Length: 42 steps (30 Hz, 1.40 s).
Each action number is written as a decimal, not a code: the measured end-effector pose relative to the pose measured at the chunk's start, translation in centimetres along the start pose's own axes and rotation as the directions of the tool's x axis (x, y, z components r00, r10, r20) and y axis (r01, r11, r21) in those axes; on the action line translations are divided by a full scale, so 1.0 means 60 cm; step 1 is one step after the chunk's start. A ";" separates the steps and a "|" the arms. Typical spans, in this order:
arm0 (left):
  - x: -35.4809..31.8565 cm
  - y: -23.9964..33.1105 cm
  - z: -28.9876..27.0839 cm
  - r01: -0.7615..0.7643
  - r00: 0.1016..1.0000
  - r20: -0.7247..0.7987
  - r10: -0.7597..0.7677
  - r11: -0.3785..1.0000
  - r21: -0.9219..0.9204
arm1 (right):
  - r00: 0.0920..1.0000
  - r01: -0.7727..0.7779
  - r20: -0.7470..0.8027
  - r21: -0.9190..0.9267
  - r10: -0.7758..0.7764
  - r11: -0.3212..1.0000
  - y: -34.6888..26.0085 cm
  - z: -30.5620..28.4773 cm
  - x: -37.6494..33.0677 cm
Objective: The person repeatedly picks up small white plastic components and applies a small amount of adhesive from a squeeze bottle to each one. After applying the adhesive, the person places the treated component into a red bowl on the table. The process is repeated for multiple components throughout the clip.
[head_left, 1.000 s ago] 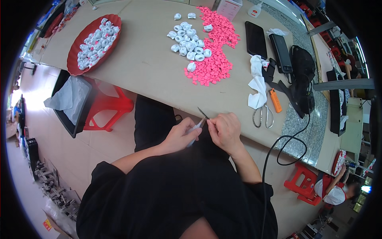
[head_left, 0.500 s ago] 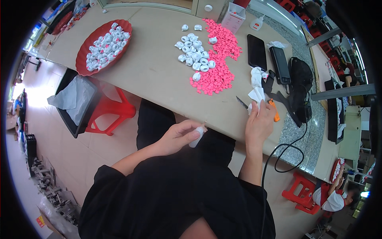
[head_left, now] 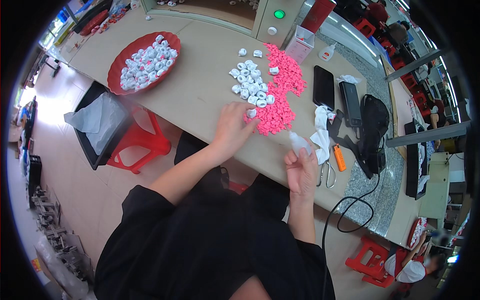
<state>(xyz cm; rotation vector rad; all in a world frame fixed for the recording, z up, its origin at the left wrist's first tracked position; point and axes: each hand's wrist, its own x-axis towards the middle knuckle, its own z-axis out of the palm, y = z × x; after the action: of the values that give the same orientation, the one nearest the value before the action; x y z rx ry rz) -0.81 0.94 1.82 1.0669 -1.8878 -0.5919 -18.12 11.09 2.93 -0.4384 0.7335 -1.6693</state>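
Observation:
My left hand (head_left: 232, 125) reaches to the near edge of a pile of small pink pieces (head_left: 275, 117). Its thumb and fingers close around a small white rounded piece (head_left: 251, 114) that rests there. Beyond it, several like white pieces (head_left: 247, 80), with round openings, lie in a loose group beside the pink ones. In my right hand (head_left: 302, 172) is a small translucent squeeze bottle (head_left: 299, 143), its thin tip directed up and left toward the pink pile. Crumpled white tissue (head_left: 321, 142) lies just right of that hand.
A red fluted bowl (head_left: 114, 75) of white pieces stands at the left. To the right lie scissors (head_left: 328, 176), an orange tool (head_left: 340, 158), a black phone (head_left: 324, 86), a black oblong device (head_left: 350, 102) and a cable (head_left: 345, 197). A lined black bin (head_left: 90, 150) sits beside the table.
My left hand has let go of the bottle and moved forward to the white piece. My right hand has put down the tissue and taken the bottle. The view has shifted slightly.

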 end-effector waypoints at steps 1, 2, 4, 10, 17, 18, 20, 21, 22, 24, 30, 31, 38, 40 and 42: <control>0.007 -0.011 -0.003 0.012 1.000 0.002 -0.012 0.997 0.079 | 1.000 0.021 -0.006 0.072 -0.021 0.997 -0.005 -0.011 0.008; 0.012 -0.018 -0.003 0.024 1.000 0.002 -0.024 0.987 0.157 | 0.999 0.036 -0.009 0.139 -0.035 0.990 -0.011 -0.019 0.015; 0.021 -0.025 0.000 0.075 0.993 0.081 -0.087 0.988 0.135 | 0.998 0.063 -0.019 0.271 -0.060 0.961 -0.019 -0.026 0.030; 0.023 -0.033 0.005 0.135 0.990 0.050 -0.133 0.990 -0.029 | 1.000 -0.024 0.001 0.363 0.026 0.932 -0.032 -0.009 0.052; -0.019 0.023 -0.034 0.674 0.683 0.641 -0.349 -0.036 -0.738 | 0.989 0.146 0.026 0.035 -0.147 0.989 -0.011 -0.006 0.057; -0.027 0.021 -0.029 0.675 0.694 0.645 -0.321 -0.025 -0.738 | 0.988 0.151 0.038 0.008 -0.152 0.988 -0.005 -0.007 0.057; -0.045 0.010 -0.017 0.675 0.710 0.652 -0.266 -0.008 -0.738 | 0.986 0.159 0.059 -0.048 -0.156 0.986 0.009 -0.010 0.054; -0.050 0.008 -0.011 0.673 0.732 0.628 -0.265 0.135 -0.727 | 0.981 0.185 0.068 -0.097 -0.179 0.978 0.012 -0.008 0.051; -0.055 0.009 -0.006 0.645 0.760 0.592 -0.269 0.201 -0.737 | 0.976 0.210 0.079 -0.145 -0.201 0.967 0.014 -0.001 0.048; -0.062 0.010 0.005 0.583 0.812 0.519 -0.267 0.330 -0.742 | 0.968 0.247 0.091 -0.217 -0.233 0.944 0.020 0.006 0.042; -0.067 0.011 0.017 0.559 0.829 0.487 -0.275 0.381 -0.736 | 0.922 0.384 0.134 -0.456 -0.364 0.803 0.029 -0.008 0.036; -0.067 0.010 0.016 0.556 0.831 0.486 -0.271 0.377 -0.740 | 0.903 0.426 0.162 -0.472 -0.398 0.772 0.032 -0.006 0.035; -0.064 0.011 0.017 0.537 0.842 0.464 -0.274 0.349 -0.768 | 0.829 0.553 0.304 -0.572 -0.469 0.606 0.036 0.016 0.022; -0.065 0.010 0.018 0.541 0.840 0.465 -0.281 0.355 -0.763 | 0.832 0.548 0.324 -0.597 -0.450 0.585 0.035 0.004 0.021; -0.066 0.009 0.018 0.549 0.835 0.470 -0.286 0.364 -0.753 | 0.835 0.544 0.330 -0.612 -0.440 0.574 0.036 -0.007 0.022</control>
<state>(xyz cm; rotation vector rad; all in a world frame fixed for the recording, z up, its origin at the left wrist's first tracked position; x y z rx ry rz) -0.94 4.57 -0.13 0.7427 -1.1217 -1.8675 -17.10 9.71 1.05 -1.4043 1.2054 -1.7998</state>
